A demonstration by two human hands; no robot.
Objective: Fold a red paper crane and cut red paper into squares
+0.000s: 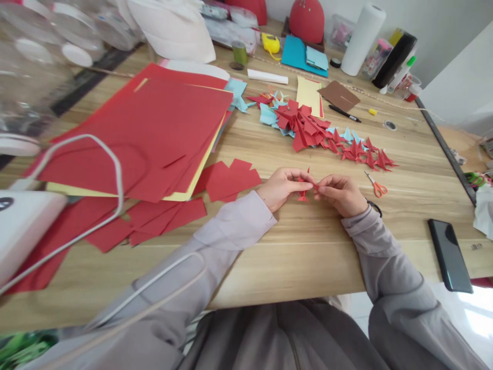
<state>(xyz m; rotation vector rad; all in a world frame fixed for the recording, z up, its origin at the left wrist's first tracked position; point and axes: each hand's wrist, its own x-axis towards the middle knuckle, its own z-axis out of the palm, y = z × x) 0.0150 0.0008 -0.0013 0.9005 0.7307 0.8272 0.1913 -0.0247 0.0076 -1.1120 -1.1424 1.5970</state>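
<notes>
Left hand [285, 187] and right hand [341, 195] come close together at the near middle of my view, with thumbs and fingertips pinched closed. Between them I see a small folded red paper [302, 197], gripped by the left fingers, while the right fingertips pinch its right end; the exact fold under them is hidden from me.

Beneath everything I have the wooden tabletop [412, 216]. Biggest on it, to my left, is a stack of large red sheets [154, 128] with yellow edges showing below. On the far side of the hands, a heap of folded red and blue papers [304, 126] trails off to the right. Loose red pieces [234, 180] lie just left of the left hand. I find a dark phone [450, 254] at the near right edge, orange-handled scissors [379, 190] near the right hand, a black pen [344, 113] beyond the heap, and a tiny yellow block [372, 111] farther right.
</notes>
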